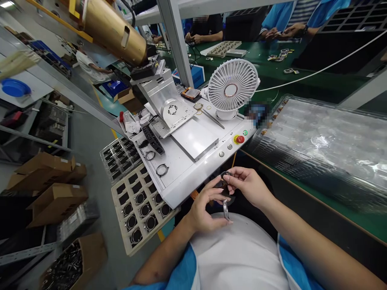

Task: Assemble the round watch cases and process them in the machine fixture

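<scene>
There are 1 left hand (204, 209), 1 right hand (249, 185), 1 silver part (225, 210) and 1 dark part (226, 176) held; 1 counter (181, 181) with 2 loose rings (162, 175), 1 fan (231, 89), 1 red button (240, 139), 1 green button (245, 133), 2 silver buttons (221, 154); 1 tan tray (121, 225), 8 tray rings (145, 216).

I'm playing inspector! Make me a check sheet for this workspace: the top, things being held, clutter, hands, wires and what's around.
Surface: white machine top, bearing a flat metal plate.
Things held: silver ring and dark round part; details too small to tell.
Clutter: black rings, a thin metal tool and a white fan on the top.
Hands: left hand holds the silver ring; right hand pinches the dark round part.
Cables: white cable stretches to the right behind the fan.
Surroundings: beige tray with round parts at left, clear plastic trays at right, cardboard boxes, people at a green table.
</scene>
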The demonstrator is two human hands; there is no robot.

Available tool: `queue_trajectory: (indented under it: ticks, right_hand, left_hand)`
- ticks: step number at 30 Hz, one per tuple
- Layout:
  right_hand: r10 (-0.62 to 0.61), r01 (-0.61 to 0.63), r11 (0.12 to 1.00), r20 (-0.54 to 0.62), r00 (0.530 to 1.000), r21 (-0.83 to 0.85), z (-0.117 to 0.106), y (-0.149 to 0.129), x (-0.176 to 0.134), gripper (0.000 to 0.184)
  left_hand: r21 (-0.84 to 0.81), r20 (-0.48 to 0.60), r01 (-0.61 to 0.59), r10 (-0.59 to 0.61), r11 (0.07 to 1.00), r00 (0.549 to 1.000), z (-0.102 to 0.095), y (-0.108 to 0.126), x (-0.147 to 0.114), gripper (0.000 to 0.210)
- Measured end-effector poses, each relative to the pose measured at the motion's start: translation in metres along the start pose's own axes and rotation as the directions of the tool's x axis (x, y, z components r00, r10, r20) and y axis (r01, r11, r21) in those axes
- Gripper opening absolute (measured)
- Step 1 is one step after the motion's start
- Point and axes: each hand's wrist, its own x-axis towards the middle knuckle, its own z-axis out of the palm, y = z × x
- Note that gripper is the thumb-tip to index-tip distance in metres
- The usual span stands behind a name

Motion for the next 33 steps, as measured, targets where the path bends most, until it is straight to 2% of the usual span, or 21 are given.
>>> queue_trajectory:
  ticks: [2, 5, 8, 12, 17, 23, 30, 33]
  right_hand:
    - [0.008, -0.008, 1.0, 0.002, 1.0, -0.006, 0.0, -0.002, -0.001, 0.048]
    - [0.06, -0.058, 0.997, 0.031, 0.998, -0.041, 0.002, -0.005, -0.005, 0.048]
    - [0.149, -0.149, 0.989, 0.087, 0.985, -0.014, 0.01, -0.006, -0.009, 0.046]
    - [0.206, -0.216, 0.973, 0.111, 0.972, 0.083, 0.027, 0.0, -0.016, 0.046]
    - [0.096, -0.096, 0.993, 0.005, 0.995, 0.066, 0.042, 0.002, -0.022, 0.045]
    - [0.042, -0.043, 0.999, -0.021, 0.999, -0.022, 0.049, -0.002, -0.024, 0.038]
    - [0.045, -0.046, 0.999, -0.017, 0.999, -0.03, 0.05, 0.0, -0.024, 0.034]
    - [0.04, -0.041, 0.999, -0.02, 0.999, -0.018, 0.051, 0.003, -0.023, 0.034]
  left_hand:
    - [-0.131, -0.114, 0.025, -0.04, 0.991, 0.993, -0.002, 0.0, 0.001, 0.081]
    - [-0.318, -0.265, 0.062, -0.152, 0.946, 0.952, -0.007, -0.001, 0.007, 0.058]
    - [-0.423, -0.339, 0.059, -0.218, 0.904, 0.915, -0.008, -0.006, 0.011, 0.055]
    - [-0.461, -0.332, 0.11, -0.286, 0.881, 0.899, -0.003, -0.014, 0.008, 0.06]
    - [-0.443, -0.333, 0.111, -0.278, 0.889, 0.901, 0.0, -0.018, 0.002, 0.062]
    - [-0.42, -0.332, 0.005, -0.158, 0.908, 0.93, -0.002, -0.015, 0.002, 0.056]
    - [-0.386, -0.354, 0.091, -0.238, 0.918, 0.905, -0.004, -0.018, -0.002, 0.059]
    - [-0.384, -0.353, 0.09, -0.237, 0.919, 0.905, -0.004, -0.021, -0.004, 0.06]
